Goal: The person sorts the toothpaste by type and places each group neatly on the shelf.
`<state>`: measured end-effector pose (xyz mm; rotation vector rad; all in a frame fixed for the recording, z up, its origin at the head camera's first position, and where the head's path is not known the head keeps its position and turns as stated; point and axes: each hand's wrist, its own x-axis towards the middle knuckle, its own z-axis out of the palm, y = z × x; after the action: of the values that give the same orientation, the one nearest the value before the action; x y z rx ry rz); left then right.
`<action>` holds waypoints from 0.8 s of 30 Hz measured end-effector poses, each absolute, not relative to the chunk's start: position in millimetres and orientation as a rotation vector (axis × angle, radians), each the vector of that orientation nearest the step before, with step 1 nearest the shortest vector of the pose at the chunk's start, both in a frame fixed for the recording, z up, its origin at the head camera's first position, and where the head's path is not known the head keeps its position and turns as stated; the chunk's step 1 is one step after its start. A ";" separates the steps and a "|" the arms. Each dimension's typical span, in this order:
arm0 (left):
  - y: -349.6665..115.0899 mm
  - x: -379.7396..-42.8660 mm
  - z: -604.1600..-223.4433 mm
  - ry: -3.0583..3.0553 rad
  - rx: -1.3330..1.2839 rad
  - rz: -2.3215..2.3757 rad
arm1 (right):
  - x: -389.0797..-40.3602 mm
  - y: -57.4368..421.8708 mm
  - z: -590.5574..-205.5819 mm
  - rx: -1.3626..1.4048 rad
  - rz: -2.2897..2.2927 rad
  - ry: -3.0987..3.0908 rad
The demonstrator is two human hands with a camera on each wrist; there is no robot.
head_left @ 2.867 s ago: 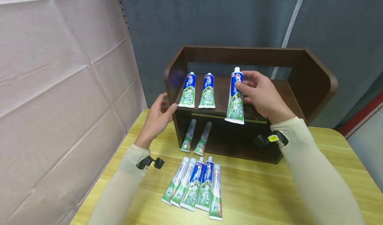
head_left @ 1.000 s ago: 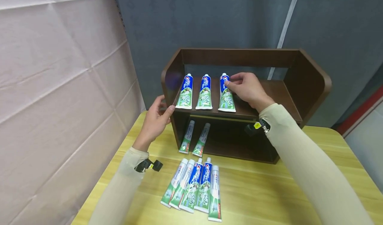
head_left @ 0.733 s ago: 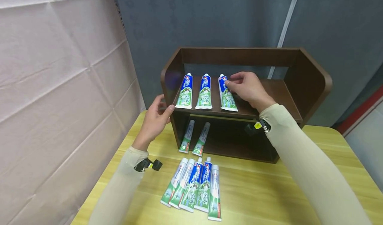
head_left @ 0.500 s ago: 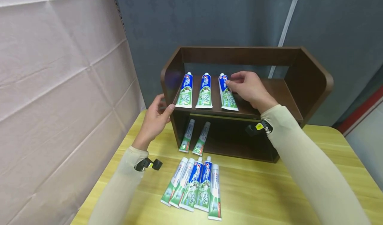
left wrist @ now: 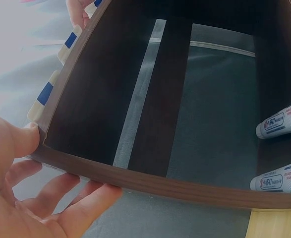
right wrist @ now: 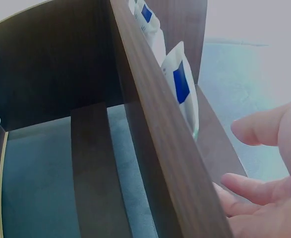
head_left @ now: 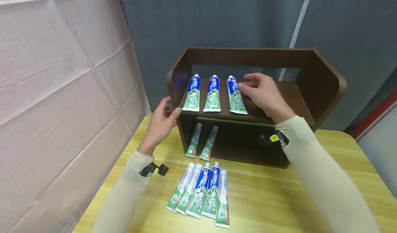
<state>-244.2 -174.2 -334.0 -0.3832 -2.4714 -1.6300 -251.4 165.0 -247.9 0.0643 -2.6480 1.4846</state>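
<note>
Three blue-and-green toothpaste tubes lie side by side on the upper board of a dark brown desktop shelf [head_left: 248, 58], caps toward the back. My right hand [head_left: 263, 93] is just right of the rightmost tube [head_left: 236, 95], which slants a little. In the right wrist view, a gap separates my spread right fingers [right wrist: 257, 133] from that tube's white crimped end [right wrist: 182, 89]. My left hand [head_left: 161, 122] holds the shelf's left side panel, thumb [left wrist: 21, 141] at the front edge and fingers along the outside. The leftmost tube [head_left: 192, 94] lies close to that thumb.
Two white-and-green tubes, one of them a leaning tube [head_left: 209, 143], lie in the lower compartment. In front, on the wooden table [head_left: 263, 198], several more toothpaste tubes [head_left: 201, 191] lie in a fanned row. A pale cloth wall [head_left: 62, 88] stands at left, a grey curtain [head_left: 217, 16] behind.
My right hand has brought the third tube down onto the upper board, slanted it slightly, let go of it and drawn a little to the right. My left hand has stayed at the side panel.
</note>
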 end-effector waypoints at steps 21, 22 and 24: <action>-173.9 -246.7 -335.0 -2.461 -0.396 -1.645 | -209.3 169.7 -262.0 0.146 1.483 -2.509; -174.1 -246.4 -334.8 -2.459 -0.396 -1.649 | -207.0 169.7 -262.7 0.157 1.492 -2.505; -174.4 -245.7 -334.5 -2.456 -0.397 -1.654 | -202.4 169.6 -263.9 0.178 1.514 -2.494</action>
<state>-245.7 -174.4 -334.5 -0.3973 -2.4556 -1.6543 -202.4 169.6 -263.9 0.1781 -2.4944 1.5135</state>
